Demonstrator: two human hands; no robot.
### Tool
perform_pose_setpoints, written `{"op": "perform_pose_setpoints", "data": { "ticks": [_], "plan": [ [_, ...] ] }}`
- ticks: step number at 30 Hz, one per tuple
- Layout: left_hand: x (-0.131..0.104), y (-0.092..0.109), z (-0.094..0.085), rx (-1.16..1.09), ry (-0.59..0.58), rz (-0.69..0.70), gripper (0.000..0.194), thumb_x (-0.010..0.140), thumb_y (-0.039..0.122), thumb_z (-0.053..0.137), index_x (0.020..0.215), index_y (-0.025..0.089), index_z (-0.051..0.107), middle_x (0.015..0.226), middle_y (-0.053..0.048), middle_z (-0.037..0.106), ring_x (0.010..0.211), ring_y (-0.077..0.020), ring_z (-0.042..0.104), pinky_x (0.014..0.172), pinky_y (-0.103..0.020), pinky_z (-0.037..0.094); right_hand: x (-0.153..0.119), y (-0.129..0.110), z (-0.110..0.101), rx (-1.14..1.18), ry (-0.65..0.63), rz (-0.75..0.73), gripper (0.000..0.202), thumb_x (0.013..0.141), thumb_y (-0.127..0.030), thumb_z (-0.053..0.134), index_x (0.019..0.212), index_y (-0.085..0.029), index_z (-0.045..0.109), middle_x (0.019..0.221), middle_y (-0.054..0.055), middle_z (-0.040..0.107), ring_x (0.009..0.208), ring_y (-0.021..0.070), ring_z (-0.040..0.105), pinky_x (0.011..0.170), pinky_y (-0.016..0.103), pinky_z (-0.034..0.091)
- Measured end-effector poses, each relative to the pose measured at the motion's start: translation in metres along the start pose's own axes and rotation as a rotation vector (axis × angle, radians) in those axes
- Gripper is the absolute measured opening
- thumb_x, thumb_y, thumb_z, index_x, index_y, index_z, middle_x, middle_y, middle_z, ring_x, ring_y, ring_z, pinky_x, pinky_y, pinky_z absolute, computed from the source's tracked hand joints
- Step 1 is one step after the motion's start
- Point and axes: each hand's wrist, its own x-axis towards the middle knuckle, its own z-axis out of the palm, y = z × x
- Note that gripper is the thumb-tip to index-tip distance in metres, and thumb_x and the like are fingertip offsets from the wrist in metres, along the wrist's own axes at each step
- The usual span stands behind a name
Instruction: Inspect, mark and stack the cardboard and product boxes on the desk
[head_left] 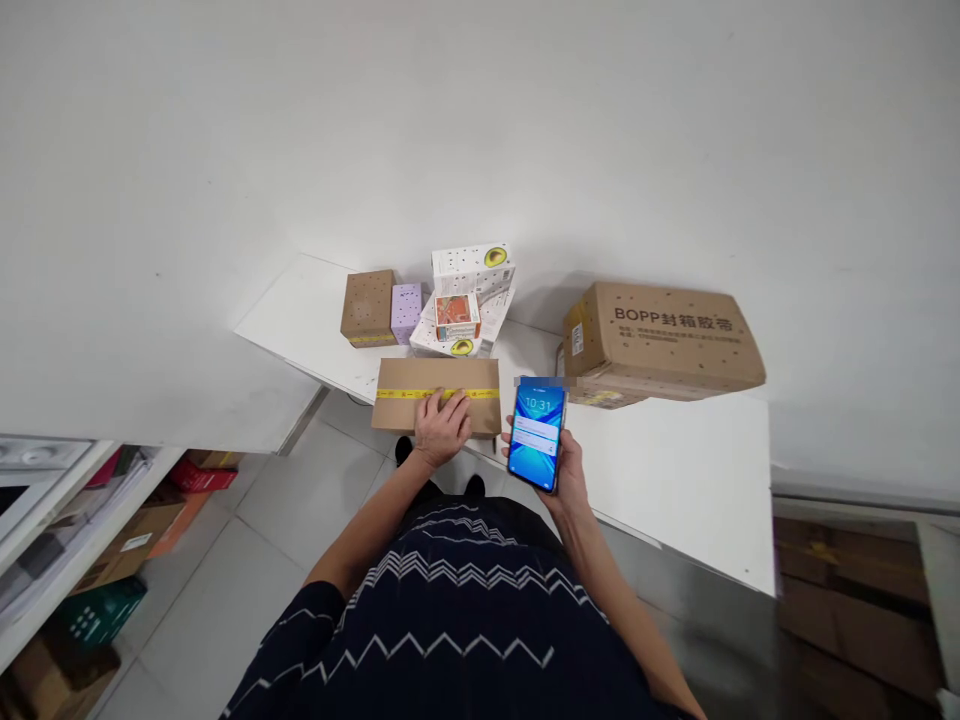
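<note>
My right hand (572,474) is wrapped round a smartphone (534,440), held upright with its lit blue screen showing 10:31. Over the front of the table lies a brown cardboard box (394,408) with yellow printed tape along its top. My left hand (442,432) rests on that box, its fingers stretched across the tape. Just behind the box sit white boxes with an avocado picture (472,260), and a small orange-and-white box (457,316) lies on them. Left of these stand a purple box (407,312) and a smaller brown box (367,305).
On the right of the white table (697,480) is a large carton (667,345) with printed lettering, against the wall. Shelves (82,530) with several boxes stand at lower left. More cartons (855,600) fill a space at lower right.
</note>
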Motion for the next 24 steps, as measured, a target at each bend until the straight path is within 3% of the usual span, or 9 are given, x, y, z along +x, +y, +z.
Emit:
{"op": "perform_pose_setpoints", "data": {
  "ticks": [4, 6, 9, 12, 17, 24],
  "plan": [
    [0.002, 0.0, 0.0, -0.008, 0.011, 0.002, 0.039, 0.09, 0.033, 0.055, 0.125, 0.025, 0.069, 0.13, -0.007, 0.068, 0.125, -0.0341, 0.054, 0.103, -0.05, 0.037, 0.016, 0.014, -0.054, -0.477, 0.368, -0.141, 0.061, 0.08, -0.06, 0.06, 0.129, -0.025, 0.056, 0.112, 0.006, 0.068, 0.088, 0.0224, 0.068, 0.074, 0.035, 0.055],
    [0.002, -0.001, 0.0, -0.013, 0.014, 0.0, 0.039, 0.09, 0.033, 0.055, 0.125, 0.025, 0.069, 0.13, -0.006, 0.068, 0.125, -0.0341, 0.055, 0.104, -0.05, 0.036, 0.029, 0.023, -0.073, -0.83, 0.439, -0.149, 0.059, 0.083, -0.056, 0.055, 0.131, -0.021, 0.058, 0.105, 0.008, 0.067, 0.091, 0.024, 0.065, 0.08, 0.038, 0.052],
    [0.001, 0.0, -0.001, -0.019, 0.009, -0.009, 0.039, 0.09, 0.034, 0.055, 0.125, 0.025, 0.069, 0.131, -0.006, 0.068, 0.126, -0.0341, 0.055, 0.104, -0.051, 0.037, 0.048, 0.038, -0.084, -1.305, 0.473, -0.105, 0.056, 0.089, -0.047, 0.049, 0.137, -0.018, 0.057, 0.114, 0.014, 0.064, 0.103, 0.0288, 0.06, 0.092, 0.044, 0.045],
    [0.0, 0.0, -0.002, -0.027, -0.004, -0.013, 0.04, 0.09, 0.034, 0.055, 0.126, 0.026, 0.069, 0.131, -0.006, 0.067, 0.126, -0.0345, 0.054, 0.105, -0.051, 0.037, 0.065, 0.053, -0.079, -1.635, 0.537, -0.027, 0.055, 0.093, -0.042, 0.048, 0.144, -0.022, 0.051, 0.136, 0.018, 0.053, 0.114, 0.0339, 0.055, 0.095, 0.048, 0.041],
    [0.0, 0.0, -0.003, -0.05, -0.025, -0.032, 0.041, 0.089, 0.034, 0.055, 0.128, 0.027, 0.068, 0.132, -0.007, 0.067, 0.127, -0.035, 0.054, 0.105, -0.053, 0.036, 0.086, 0.072, -0.074, -1.886, 0.561, -0.048, 0.052, 0.095, -0.04, 0.048, 0.144, -0.023, 0.05, 0.14, 0.02, 0.047, 0.117, 0.0358, 0.05, 0.094, 0.051, 0.039],
    [0.002, -0.001, -0.003, -0.046, -0.047, -0.032, 0.041, 0.089, 0.033, 0.055, 0.128, 0.026, 0.068, 0.133, -0.007, 0.066, 0.127, -0.0345, 0.054, 0.104, -0.051, 0.037, 0.092, 0.071, -0.067, -1.911, 0.56, -0.005, 0.052, 0.093, -0.038, 0.048, 0.142, -0.02, 0.05, 0.127, 0.02, 0.051, 0.114, 0.0339, 0.049, 0.089, 0.048, 0.04]
  ]
}}
